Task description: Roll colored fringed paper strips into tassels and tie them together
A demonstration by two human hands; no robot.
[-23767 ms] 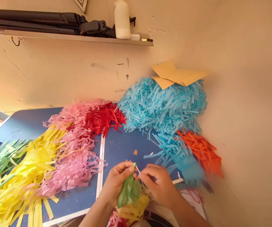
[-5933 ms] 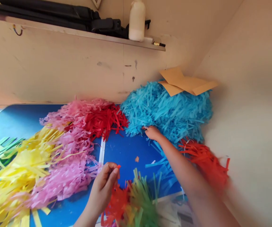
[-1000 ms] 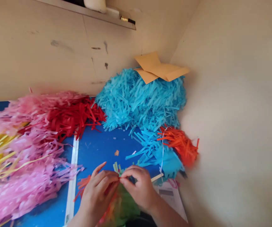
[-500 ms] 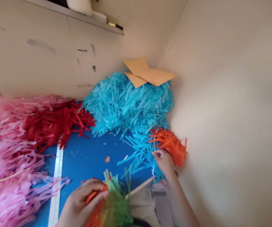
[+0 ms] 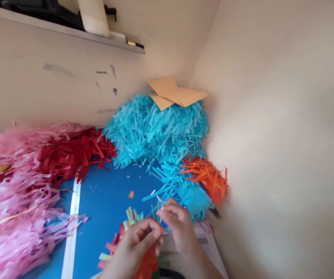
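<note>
My left hand [image 5: 139, 242] pinches the twisted tip of an orange tissue-paper fringe [image 5: 149, 263]. Its strips hang below the fingers, mixed with red, yellow and green fringes [image 5: 130, 215]. Close beside it, the fingers of my right hand [image 5: 177, 221] are closed on a thin white string [image 5: 160, 200]. The two sets of fingertips nearly meet over the front edge of the blue table. Just beyond my right hand lie a light-blue fringe [image 5: 196, 197] and a bunch of orange fringe [image 5: 209, 176].
A big light-blue fringe heap [image 5: 158, 131] fills the back corner, with tan paper pieces [image 5: 175, 93] on top. Red fringe [image 5: 74, 155] and pink fringe [image 5: 16, 224] cover the left side of the blue table [image 5: 105, 217]. A shelf [image 5: 53, 31] juts from the wall above.
My right hand has come down and left with the string, close to my left hand. My left hand has moved right and slightly up, still pinching the orange fringe.
</note>
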